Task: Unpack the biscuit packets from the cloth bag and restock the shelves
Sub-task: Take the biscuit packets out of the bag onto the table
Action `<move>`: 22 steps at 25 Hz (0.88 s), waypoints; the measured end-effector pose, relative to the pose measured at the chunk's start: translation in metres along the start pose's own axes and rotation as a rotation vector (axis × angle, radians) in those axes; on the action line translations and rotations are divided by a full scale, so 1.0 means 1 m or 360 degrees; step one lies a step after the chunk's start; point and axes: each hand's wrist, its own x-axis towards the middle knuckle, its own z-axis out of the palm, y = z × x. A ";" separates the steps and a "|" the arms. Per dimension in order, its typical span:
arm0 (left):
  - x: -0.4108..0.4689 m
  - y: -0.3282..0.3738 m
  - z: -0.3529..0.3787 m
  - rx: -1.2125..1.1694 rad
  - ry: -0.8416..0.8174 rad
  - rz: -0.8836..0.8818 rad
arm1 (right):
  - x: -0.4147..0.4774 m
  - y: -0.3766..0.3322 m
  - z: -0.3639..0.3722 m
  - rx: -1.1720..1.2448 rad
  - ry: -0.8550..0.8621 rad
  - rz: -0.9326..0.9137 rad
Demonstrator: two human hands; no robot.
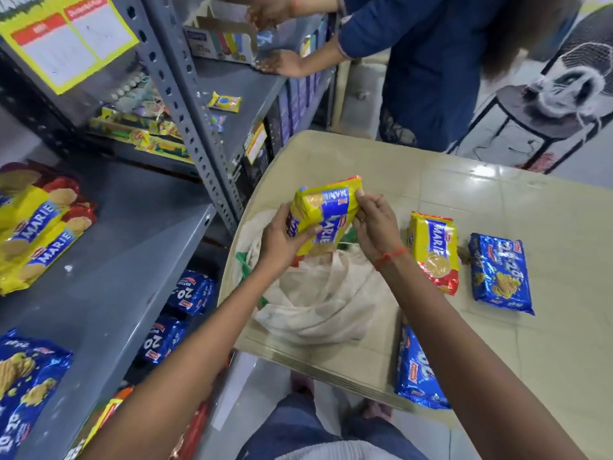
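The grey metal shelving rack (109,260) fills the left side, its perforated upright slanting between two bays. Beside it stands the beige plastic table (497,200), glossy on top, its near rim showing stacked edges.

On the table's left end lies the cream cloth bag (318,293), slumped and wrinkled with its mouth open; what remains inside is hidden by its folds. A bit of green shows at its left edge, too crumpled to make out.

Above the bag, both hands hold one yellow and blue Marie biscuit packet (326,214), lifted clear of the cloth. The left hand (282,237) wraps the packet's lower left end, thumb across its front. The right hand (373,224), a red thread at its wrist, pinches the packet's right edge between thumb and fingers. Both are closed on it, and the packet's underside is covered by the palms.

On the middle shelf at the far left lie several yellow Marie packets (36,234), partly cut off by the frame. Below them at the lower left sits a blue 20-20 biscuit packet (23,383), also cut off.

On the table to the right of the bag lie a second yellow Marie packet (434,252) and, just beside it, a blue 20-20 packet (501,273). Another blue packet (419,373) rests at the near edge, half hidden by the right forearm.

More blue packets (185,300) sit on a lower shelf, in shadow. At the top, another person in a dark blue top (431,61) reaches into the rack.
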 end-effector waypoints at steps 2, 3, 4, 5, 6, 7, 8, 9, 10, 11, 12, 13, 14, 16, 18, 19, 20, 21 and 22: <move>-0.007 0.024 0.011 -0.0071 -0.0010 0.0137 | -0.010 -0.017 -0.015 -0.0120 -0.0017 -0.0031; -0.013 0.034 0.020 -0.0101 -0.0016 0.0191 | -0.015 -0.023 -0.028 -0.0217 -0.0025 -0.0047; -0.022 0.046 0.032 -0.0116 -0.0036 0.0218 | -0.023 -0.028 -0.041 -0.0295 -0.0041 -0.0061; -0.030 0.055 0.046 -0.0163 -0.0081 0.0235 | -0.030 -0.032 -0.056 -0.0327 -0.0036 -0.0060; -0.041 0.066 0.065 -0.0194 -0.0137 0.0236 | -0.040 -0.038 -0.075 -0.0307 -0.0014 -0.0073; -0.046 0.069 0.079 -0.0240 -0.0173 0.0219 | -0.048 -0.041 -0.088 -0.0298 0.0003 -0.0110; -0.055 0.073 0.097 -0.0289 -0.0210 0.0162 | -0.058 -0.045 -0.106 -0.0342 0.0056 -0.0141; -0.065 0.078 0.121 -0.0390 -0.0272 0.0090 | -0.071 -0.051 -0.130 -0.0438 0.0128 -0.0175; -0.077 0.080 0.144 -0.0480 -0.0331 -0.0030 | -0.083 -0.055 -0.155 -0.0550 0.0188 -0.0185; -0.087 0.081 0.166 -0.0575 -0.0388 -0.0162 | -0.093 -0.055 -0.179 -0.0667 0.0236 -0.0170; -0.100 0.080 0.190 -0.0609 -0.0449 -0.0321 | -0.105 -0.054 -0.206 -0.0769 0.0279 -0.0144; -0.110 0.072 0.217 -0.0606 -0.0516 -0.0463 | -0.113 -0.052 -0.234 -0.0834 0.0358 -0.0098; -0.122 0.067 0.242 -0.0577 -0.0579 -0.0568 | -0.124 -0.050 -0.259 -0.0864 0.0448 -0.0042; -0.140 0.050 0.283 -0.0491 -0.0697 -0.0706 | -0.140 -0.044 -0.300 -0.0908 0.0564 0.0073; -0.160 0.043 0.318 -0.0336 -0.0834 -0.0831 | -0.156 -0.034 -0.336 -0.0969 0.0584 0.0169; -0.166 0.031 0.337 -0.0254 -0.0891 -0.0893 | -0.164 -0.030 -0.348 -0.1020 0.0596 0.0212; -0.168 0.017 0.353 -0.0170 -0.0965 -0.0934 | -0.169 -0.026 -0.355 -0.1073 0.0601 0.0247; -0.173 0.015 0.362 -0.0105 -0.1038 -0.0968 | -0.174 -0.021 -0.363 -0.1116 0.0590 0.0266; -0.174 0.004 0.374 -0.0060 -0.1103 -0.1001 | -0.177 -0.019 -0.367 -0.1158 0.0587 0.0284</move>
